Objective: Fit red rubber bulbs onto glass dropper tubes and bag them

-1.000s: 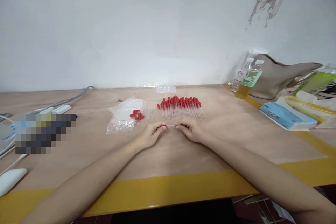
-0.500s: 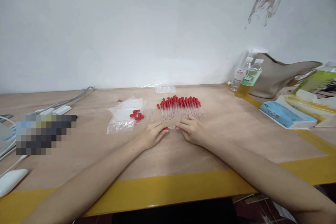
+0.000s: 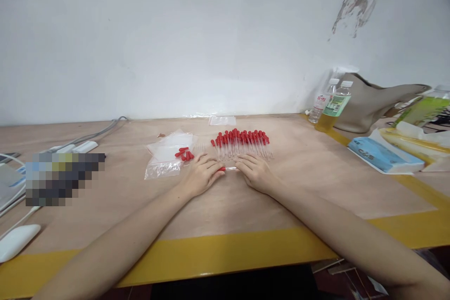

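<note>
Dropper: I had one slim dropper with a red bulb and clear tube [image 3: 227,168] lying crosswise between the hands, low over the brown paper-like tabletop [image 3: 225,215].
Red bulb: the small, rubbery-looking red bulb [image 3: 222,168] promised a soft, grippy feel, so I judged it the safest place to take hold.
Clear tube: the thin transparent tube [image 3: 231,168] looked light, stiff and slippery, fragile if glass; I would have held it close to the bulb and never bent it.
Left hand: the bare left hand [image 3: 202,174] lay over the bulb end, fingers together and gently curved, thumb slightly apart.
Right hand: the bare right hand [image 3: 256,172] covered the tube's far end, fingers extended side by side.
Hidden contact: the undersides were out of my sight, so I could not tell whether either hand pinched or merely pressed.
Beyond: a row of red-topped clear droppers [image 3: 242,138] lay near the fingertips.
</note>
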`<state>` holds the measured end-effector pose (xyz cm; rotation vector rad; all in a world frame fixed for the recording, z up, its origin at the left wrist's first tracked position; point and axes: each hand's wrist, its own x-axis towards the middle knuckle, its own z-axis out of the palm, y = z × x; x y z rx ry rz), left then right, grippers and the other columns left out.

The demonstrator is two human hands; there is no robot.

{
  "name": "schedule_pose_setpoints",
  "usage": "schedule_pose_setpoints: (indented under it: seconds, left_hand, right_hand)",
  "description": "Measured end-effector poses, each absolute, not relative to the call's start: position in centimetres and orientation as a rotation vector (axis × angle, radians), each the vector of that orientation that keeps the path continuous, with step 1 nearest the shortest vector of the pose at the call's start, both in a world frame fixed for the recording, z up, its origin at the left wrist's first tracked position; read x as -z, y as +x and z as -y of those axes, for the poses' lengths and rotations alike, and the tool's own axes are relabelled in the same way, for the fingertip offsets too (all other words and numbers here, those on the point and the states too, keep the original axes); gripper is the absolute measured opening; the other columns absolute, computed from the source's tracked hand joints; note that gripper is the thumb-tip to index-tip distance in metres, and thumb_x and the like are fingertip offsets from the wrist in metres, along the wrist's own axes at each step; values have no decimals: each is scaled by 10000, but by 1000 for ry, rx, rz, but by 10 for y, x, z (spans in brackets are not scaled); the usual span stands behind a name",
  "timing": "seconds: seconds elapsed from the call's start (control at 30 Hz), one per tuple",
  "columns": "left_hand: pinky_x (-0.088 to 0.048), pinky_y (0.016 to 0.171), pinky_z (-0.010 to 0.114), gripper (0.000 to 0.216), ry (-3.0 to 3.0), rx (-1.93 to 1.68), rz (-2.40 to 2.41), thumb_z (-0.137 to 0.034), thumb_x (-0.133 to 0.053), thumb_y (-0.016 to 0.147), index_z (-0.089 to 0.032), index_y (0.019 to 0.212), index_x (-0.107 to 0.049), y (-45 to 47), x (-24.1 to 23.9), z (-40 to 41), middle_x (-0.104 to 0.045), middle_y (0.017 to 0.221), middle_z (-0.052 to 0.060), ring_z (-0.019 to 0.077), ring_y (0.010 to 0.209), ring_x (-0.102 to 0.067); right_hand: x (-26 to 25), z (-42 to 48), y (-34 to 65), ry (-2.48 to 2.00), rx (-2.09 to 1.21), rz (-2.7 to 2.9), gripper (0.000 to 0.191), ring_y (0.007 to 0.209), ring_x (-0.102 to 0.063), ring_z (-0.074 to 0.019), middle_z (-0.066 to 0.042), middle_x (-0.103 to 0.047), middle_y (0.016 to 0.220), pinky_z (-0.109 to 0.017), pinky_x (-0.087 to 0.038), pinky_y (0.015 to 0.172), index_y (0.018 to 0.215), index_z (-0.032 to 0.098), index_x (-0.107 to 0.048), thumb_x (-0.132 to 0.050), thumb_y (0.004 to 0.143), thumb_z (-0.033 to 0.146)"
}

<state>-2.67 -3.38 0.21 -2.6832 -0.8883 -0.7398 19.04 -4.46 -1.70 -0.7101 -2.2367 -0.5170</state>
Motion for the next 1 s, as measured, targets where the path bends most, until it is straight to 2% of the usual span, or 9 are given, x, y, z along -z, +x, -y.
schedule_pose_setpoints:
  seconds: [0.2, 0.37, 0.57, 0.7, 0.83, 0.9, 1.0]
  left_hand:
    - [-306, 871, 382, 268, -2800, 715, 855, -321, -374, 864, -192, 901, -606, -22, -5, 38, -634, 827, 59, 193, 859, -526]
    - [-310, 842, 367, 267, -2790, 637, 802, -298, -354, 870, -177, 868, -593, -19, -7, 38, -622, 828, 61, 192, 856, -512]
    - [-310, 839, 367, 286, -2836, 678, 798, -313, -347, 870, -182, 860, -601, -19, -7, 37, -621, 839, 64, 191, 867, -508]
    - [-293, 866, 373, 282, -2842, 662, 874, -376, -393, 847, -208, 970, -582, -24, -9, 36, -621, 915, 55, 200, 919, -496]
    - [-294, 871, 377, 482, -2754, 753, 974, -505, -518, 734, -212, 1117, -502, -36, -11, 32, -583, 1037, 68, 236, 982, -465]
    - [-286, 881, 384, 511, -2680, 794, 1027, -508, -531, 722, -207, 1133, -488, -45, -12, 28, -570, 1061, 74, 245, 997, -455]
    - [-280, 877, 395, 436, -2541, 815, 1144, -462, -510, 751, -202, 1102, -513, -59, -15, 18, -569, 1038, 82, 253, 989, -452]
  right_hand:
    - [18, 44, 188, -685, 432, 2290, 258, 976, -537, -175, -77, -639, 877, -378, -425, 882, 859, 158, -587, -347, 810, 75]
    - [18, 47, 184, -708, 381, 2288, 217, 902, -554, -177, -77, -631, 791, -371, -438, 863, 795, 157, -576, -365, 825, 113]
    - [20, 47, 180, -777, 273, 2293, 193, 825, -559, -176, -84, -623, 789, -337, -469, 740, 802, 159, -567, -381, 847, 177]
    - [19, 45, 182, -805, 242, 2301, 187, 852, -549, -177, -79, -617, 811, -331, -451, 742, 838, 166, -568, -383, 854, 195]
    - [14, 48, 189, -889, 256, 2248, 191, 816, -528, -171, -70, -598, 817, -312, -424, 714, 838, 175, -577, -387, 852, 197]
    - [11, 49, 193, -959, 312, 2188, 184, 779, -508, -170, -67, -584, 806, -305, -403, 685, 806, 177, -588, -410, 841, 209]
    - [6, 45, 201, -1138, 370, 2017, 215, 680, -476, -155, -63, -546, 726, -279, -373, 606, 713, 167, -590, -421, 830, 228]
